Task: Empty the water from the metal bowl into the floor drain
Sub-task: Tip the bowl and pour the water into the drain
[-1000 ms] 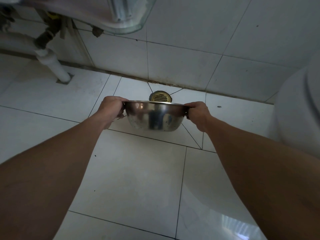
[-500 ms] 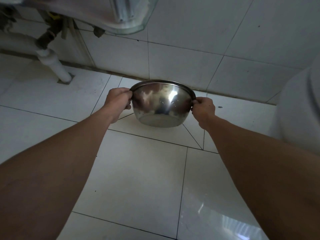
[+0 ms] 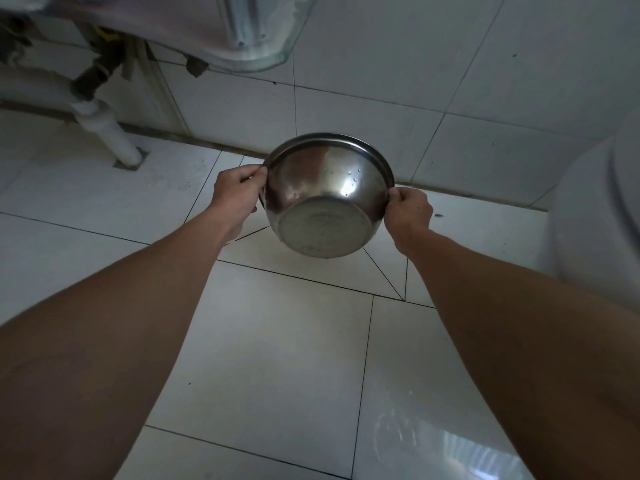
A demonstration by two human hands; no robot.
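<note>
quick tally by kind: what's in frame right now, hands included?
Hands: 2 (left hand, right hand, each gripping the rim)
Metal bowl: 1, tipped with its base toward the camera
White drain pipe: 1
Glass basin edge: 1
White toilet: 1
Total: 6
Floor drain is not visible; the bowl would hide it.

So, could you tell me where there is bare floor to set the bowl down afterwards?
The floor tiles between the forearms are bare, as is the stretch between the left hand and the white pipe. It is tighter beside the right hand, where the toilet crowds in.
</note>
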